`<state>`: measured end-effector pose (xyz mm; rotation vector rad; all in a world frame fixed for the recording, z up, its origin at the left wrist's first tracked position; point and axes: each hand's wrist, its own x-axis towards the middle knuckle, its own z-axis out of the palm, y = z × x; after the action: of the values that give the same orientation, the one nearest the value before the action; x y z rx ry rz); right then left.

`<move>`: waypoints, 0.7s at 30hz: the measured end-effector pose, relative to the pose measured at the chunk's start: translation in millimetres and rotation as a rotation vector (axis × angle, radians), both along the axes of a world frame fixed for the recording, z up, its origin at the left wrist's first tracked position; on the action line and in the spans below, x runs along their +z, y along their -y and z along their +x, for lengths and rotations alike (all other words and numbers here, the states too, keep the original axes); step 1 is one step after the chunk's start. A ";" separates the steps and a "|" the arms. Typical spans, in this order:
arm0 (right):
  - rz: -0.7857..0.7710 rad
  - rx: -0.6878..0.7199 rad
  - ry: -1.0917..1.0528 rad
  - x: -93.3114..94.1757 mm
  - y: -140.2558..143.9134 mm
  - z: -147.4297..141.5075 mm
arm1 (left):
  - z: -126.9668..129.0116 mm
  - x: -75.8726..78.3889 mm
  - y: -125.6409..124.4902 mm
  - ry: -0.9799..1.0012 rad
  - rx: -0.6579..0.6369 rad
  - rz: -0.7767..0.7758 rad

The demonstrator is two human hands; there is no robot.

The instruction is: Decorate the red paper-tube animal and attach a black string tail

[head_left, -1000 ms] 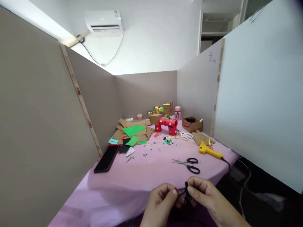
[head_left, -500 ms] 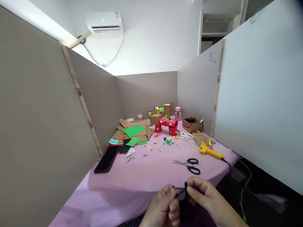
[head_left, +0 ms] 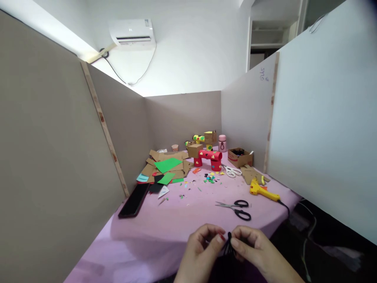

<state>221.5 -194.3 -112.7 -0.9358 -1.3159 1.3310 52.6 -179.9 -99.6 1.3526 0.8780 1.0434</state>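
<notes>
Head view: I see both wrists cut off at the frame bottom. Left hand and right hand each pinch the black thread bundle between them; its strands hang roughly vertical, lower ends lost against dark. Black scissors lie just beyond the fingers.

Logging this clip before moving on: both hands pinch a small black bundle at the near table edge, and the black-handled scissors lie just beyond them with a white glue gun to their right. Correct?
Not quite: the glue gun is yellow, not white, as the head view shows. The rest holds: the left hand and right hand pinch the small black bundle at the near table edge, and the black-handled scissors lie just beyond.
</notes>
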 end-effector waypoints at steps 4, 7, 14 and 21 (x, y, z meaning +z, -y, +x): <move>0.044 0.017 0.030 -3.0 -2.5 -1.0 | 14.0 -17.9 -1.9 0.000 0.023 0.037; 0.060 0.070 0.087 -7.6 -6.6 1.2 | 14.7 -21.6 -3.2 -0.019 0.052 0.054; 0.171 -0.125 0.172 6.8 -2.7 7.4 | 10.3 10.0 4.0 -0.010 0.139 0.000; 0.206 -0.109 0.194 21.0 2.7 -1.4 | 14.8 5.2 9.1 -0.239 0.208 0.217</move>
<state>220.0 -197.0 -91.7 -0.9960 -1.4968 1.0190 67.4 -189.0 -94.3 1.6180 1.1264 1.1785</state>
